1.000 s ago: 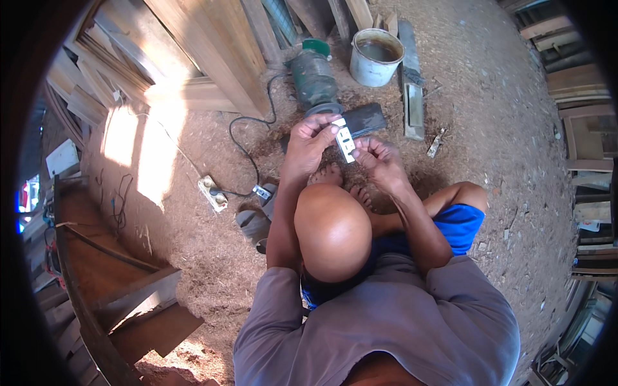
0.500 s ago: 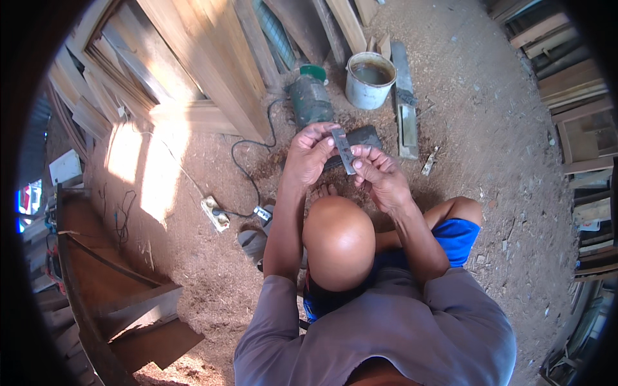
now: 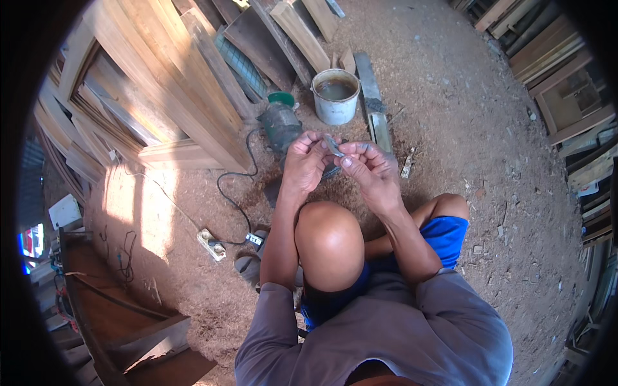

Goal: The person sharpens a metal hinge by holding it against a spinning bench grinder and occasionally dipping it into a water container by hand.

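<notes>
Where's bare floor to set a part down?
Widest: floor between narrow plank and frames at right, bar small chips. Smaller: patch between power strip and brown wooden structure. Crowded: beyond the left hand, with green-topped machine, bucket, leaning timber.

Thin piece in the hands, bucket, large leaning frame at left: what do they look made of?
Thin piece: probably metal, smooth; grey with a pale sheen.
Bucket: likely plastic, dull and stained; off-white wall without metallic glint, though painted metal can't be excluded.
Leaning frame: wood, seemingly unpainted; pale brown with lengthwise grain.
</notes>
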`<state>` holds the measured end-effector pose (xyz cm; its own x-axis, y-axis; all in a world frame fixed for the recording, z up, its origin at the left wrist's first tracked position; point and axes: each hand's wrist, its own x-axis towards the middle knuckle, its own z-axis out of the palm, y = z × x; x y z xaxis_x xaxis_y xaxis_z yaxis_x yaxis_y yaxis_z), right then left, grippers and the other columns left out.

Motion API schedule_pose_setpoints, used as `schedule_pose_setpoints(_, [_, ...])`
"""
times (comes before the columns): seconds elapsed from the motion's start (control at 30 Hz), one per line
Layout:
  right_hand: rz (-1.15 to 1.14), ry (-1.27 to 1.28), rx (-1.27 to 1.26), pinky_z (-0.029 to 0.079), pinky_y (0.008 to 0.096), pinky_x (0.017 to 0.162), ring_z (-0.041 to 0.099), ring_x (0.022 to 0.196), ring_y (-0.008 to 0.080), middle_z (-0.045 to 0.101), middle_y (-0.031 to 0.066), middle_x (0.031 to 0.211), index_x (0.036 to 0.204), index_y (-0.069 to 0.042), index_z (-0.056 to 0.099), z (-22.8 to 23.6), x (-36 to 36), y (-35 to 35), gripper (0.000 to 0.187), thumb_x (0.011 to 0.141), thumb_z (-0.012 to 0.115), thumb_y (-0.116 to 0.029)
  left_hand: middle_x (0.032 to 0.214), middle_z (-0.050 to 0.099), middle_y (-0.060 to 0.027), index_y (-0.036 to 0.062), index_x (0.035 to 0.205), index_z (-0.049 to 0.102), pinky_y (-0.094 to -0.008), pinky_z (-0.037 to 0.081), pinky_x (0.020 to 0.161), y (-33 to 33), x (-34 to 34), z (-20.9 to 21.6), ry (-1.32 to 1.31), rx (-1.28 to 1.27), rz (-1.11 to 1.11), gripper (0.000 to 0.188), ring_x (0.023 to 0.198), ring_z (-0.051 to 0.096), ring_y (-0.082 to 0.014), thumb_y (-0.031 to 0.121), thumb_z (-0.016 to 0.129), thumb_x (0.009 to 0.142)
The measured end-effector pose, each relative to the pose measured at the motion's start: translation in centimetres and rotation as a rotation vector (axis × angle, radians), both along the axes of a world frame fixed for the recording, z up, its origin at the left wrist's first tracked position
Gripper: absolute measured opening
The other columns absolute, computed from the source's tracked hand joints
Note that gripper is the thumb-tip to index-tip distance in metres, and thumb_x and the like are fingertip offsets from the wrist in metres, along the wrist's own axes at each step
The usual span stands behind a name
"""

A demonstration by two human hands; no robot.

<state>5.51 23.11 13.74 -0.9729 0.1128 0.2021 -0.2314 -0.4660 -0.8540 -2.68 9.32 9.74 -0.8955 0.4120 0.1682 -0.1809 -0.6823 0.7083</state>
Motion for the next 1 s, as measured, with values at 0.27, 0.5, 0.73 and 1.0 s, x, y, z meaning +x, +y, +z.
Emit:
schedule_pose_setpoints(0.27, [-0.011, -0.080, -0.016, 0.046, 0.0195, 0.069, 0.054, 0.074, 0.0045, 0.062, 0.0011, 0.087, 0.103, 0.002, 0.061, -0.6, -0.3, -0.6, 0.018, 0.085, 0.064, 0.000, 0.094, 0.065, -0.0116, 0.0013, 0.096, 0.057, -0.0341, 0.056, 0.073, -0.9, 0.5, -0.2, -0.066, -0.045, -0.024, 0.005, 0.082, 0.065, -0.0198, 0.004, 0.056, 0.092])
schedule_pose_setpoints(0.5, [-0.008, -0.095, -0.041, 0.045, 0.0186, 0.067, 0.053, 0.072, 0.0039, 0.062, 0.0012, 0.085, 0.101, 0.003, 0.062, -0.5, -0.5, -1.4, 0.016, 0.085, 0.065, 0.000, 0.089, 0.063, -0.0074, 0.0030, 0.095, 0.057, -0.0317, 0.055, 0.072, -1.4, 0.6, -0.9, -0.092, -0.064, 0.026, 0.004, 0.079, 0.063, -0.0163, 0.003, 0.056, 0.092])
schedule_pose_setpoints(0.73, [0.001, -0.097, -0.010, 0.045, 0.0184, 0.067, 0.052, 0.072, 0.0035, 0.061, 0.0005, 0.083, 0.102, 0.003, 0.062, -1.0, -0.8, -1.6, 0.018, 0.085, 0.065, 0.000, 0.089, 0.063, -0.0071, 0.0031, 0.095, 0.057, -0.0329, 0.055, 0.072, -1.7, 0.7, -0.9, -0.120, -0.082, 0.035, 0.003, 0.080, 0.063, -0.0166, 0.003, 0.055, 0.092])
schedule_pose_setpoints(1.0, [0.043, -0.127, -0.054, 0.046, 0.0193, 0.068, 0.056, 0.074, 0.0055, 0.064, 0.0039, 0.087, 0.104, 0.002, 0.062, -0.5, -0.6, -2.1, 0.020, 0.085, 0.065, -0.001, 0.091, 0.064, -0.0101, 0.0015, 0.096, 0.057, -0.0345, 0.056, 0.073, -2.0, 0.9, -0.8, -0.119, -0.052, 0.040, 0.005, 0.079, 0.066, -0.0200, 0.003, 0.055, 0.091])
